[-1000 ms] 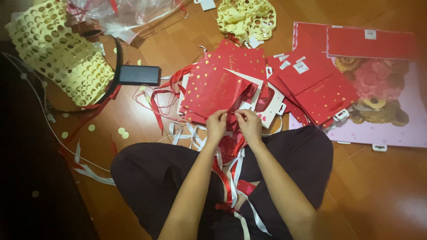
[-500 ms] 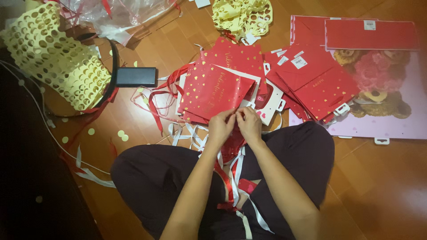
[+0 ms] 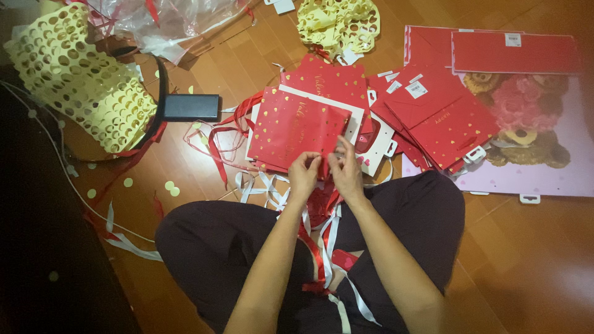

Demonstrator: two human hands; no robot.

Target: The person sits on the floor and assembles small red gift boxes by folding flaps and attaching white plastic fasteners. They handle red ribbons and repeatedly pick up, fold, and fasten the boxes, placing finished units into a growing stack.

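Red gift bag [image 3: 296, 131] with gold hearts lies flat on the wooden floor [image 3: 532, 260], directly beyond my fingertips and atop a spread of similar bags. My left hand [image 3: 304, 176] and right hand [image 3: 346, 173] meet at its near edge, both with fingers curled closed, pinching the bag's edge and a red ribbon [image 3: 312, 244] that trails down over my lap beside white ribbon [image 3: 331, 238]. A black box [image 3: 190, 107] lies well to the left.
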